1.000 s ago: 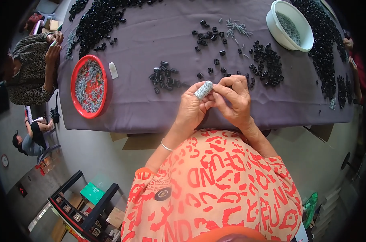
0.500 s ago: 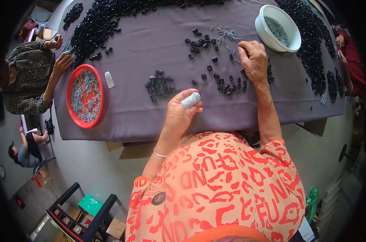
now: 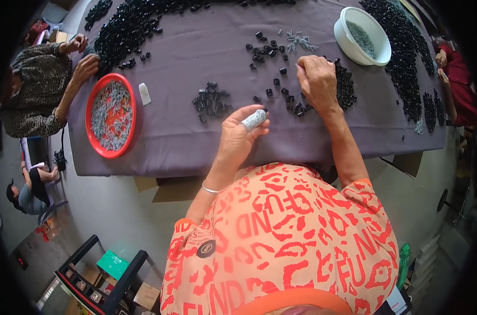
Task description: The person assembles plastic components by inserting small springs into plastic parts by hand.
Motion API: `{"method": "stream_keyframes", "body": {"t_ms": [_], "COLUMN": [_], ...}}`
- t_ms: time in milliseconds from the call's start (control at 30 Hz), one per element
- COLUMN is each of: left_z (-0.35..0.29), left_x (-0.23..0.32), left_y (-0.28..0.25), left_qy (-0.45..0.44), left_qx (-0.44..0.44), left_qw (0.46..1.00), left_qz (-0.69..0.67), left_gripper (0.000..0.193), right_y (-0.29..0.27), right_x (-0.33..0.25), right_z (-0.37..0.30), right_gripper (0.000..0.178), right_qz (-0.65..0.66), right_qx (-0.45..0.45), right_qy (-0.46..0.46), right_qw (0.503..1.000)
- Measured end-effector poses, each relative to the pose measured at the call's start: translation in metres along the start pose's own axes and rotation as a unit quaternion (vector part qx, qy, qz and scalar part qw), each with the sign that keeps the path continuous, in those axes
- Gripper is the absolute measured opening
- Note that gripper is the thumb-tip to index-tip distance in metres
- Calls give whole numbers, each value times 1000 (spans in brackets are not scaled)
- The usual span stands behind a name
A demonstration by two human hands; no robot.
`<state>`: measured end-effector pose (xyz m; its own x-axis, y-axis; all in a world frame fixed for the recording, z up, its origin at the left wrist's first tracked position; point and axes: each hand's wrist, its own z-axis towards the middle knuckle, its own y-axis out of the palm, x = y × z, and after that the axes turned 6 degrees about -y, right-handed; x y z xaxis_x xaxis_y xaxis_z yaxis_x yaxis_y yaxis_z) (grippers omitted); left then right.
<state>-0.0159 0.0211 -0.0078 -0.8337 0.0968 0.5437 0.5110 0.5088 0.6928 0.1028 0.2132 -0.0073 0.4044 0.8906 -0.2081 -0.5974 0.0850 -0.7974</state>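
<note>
Left hand (image 3: 238, 137) pinching small speckled grey cylinder (image 3: 254, 119)

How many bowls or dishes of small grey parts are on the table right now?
2. A red round dish sits at the table's left, near a co-worker's hands. A white bowl stands at the far right, beyond the right hand. None looks hidden.

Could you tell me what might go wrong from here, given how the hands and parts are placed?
The left hand pinches a bundle of small grey pieces near the table edge; loosening could drop some to the floor. The right hand reaches among loose black parts and might scatter them.
</note>
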Motion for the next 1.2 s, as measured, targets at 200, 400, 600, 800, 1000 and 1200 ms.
{"method": "stream_keyframes", "body": {"t_ms": [200, 400, 600, 800, 1000, 1200], "left_z": [-5, -16, -28, -31, -35, -33], "left_x": [-2, 0, -4, -12, -13, -12], "left_y": [1, 18, 24, 16, 16, 14], "left_qy": [70, 125, 203, 290, 242, 144], "left_qx": [-25, 7, 13, 33, 35, 22], "left_qw": [997, 988, 954, 870, 898, 966], "left_qz": [12, 88, 221, 398, 365, 215], "left_gripper": [21, 19, 22, 23, 21, 23], "right_y": [-33, -50, -51, -54, -60, -51], "right_x": [-58, -81, -86, -89, -89, -89], "right_z": [-21, -25, -34, -41, -43, -54], "right_gripper": [10, 13, 15, 15, 12, 13], "right_qz": [417, 407, 350, 296, 325, 459], "right_qx": [-119, -40, -15, -30, -108, -115], "right_qy": [199, 64, 6, -39, -16, 138], "right_qw": [879, 910, 937, 954, 939, 870]}}
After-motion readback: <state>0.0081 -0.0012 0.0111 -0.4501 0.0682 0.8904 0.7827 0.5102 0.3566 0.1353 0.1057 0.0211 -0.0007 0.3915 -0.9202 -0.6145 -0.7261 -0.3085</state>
